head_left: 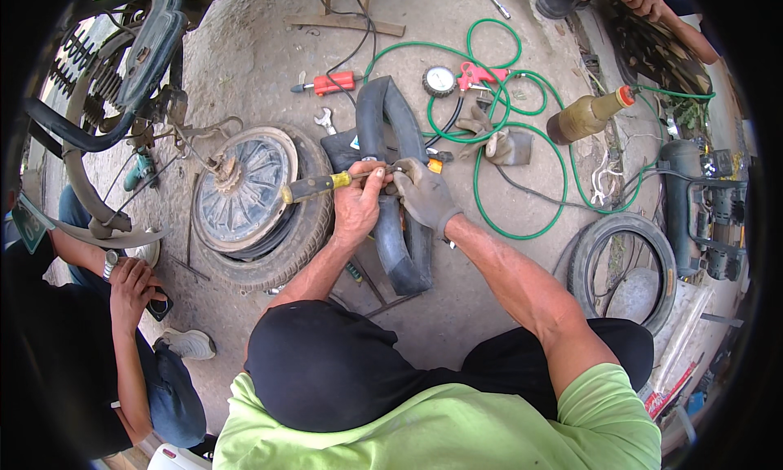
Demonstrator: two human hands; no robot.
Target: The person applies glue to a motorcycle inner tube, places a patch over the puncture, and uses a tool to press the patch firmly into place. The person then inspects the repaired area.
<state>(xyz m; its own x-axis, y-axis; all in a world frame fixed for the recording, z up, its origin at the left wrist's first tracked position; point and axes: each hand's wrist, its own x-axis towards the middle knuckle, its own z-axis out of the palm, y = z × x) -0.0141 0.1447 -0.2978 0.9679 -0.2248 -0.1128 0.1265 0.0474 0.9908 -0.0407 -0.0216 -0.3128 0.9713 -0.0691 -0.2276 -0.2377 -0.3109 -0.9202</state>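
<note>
My bare left hand (357, 207) is closed round the front of a screwdriver with a yellow and black handle (303, 188); the handle sticks out to the left. Its shaft runs toward my right hand (426, 196), which wears a grey glove. The gloved fingers are pinched together near the shaft's end, and what they grip is too small to make out. Both hands are over a black inner tube (397, 268), folded into a long loop on the ground. Left of it lies a wheel (245, 191) with its tyre, close to my left forearm.
A green air hose (479, 217) coils at right, with a red air gun (479, 76) and round gauge (440, 81). Nearby are a spare glove (510, 147), bottle (583, 119), wrench (325, 121), red power tool (334, 82) and loose tyre (666, 262). Another person's hands (134, 286) rest at left, below a motorcycle (151, 58).
</note>
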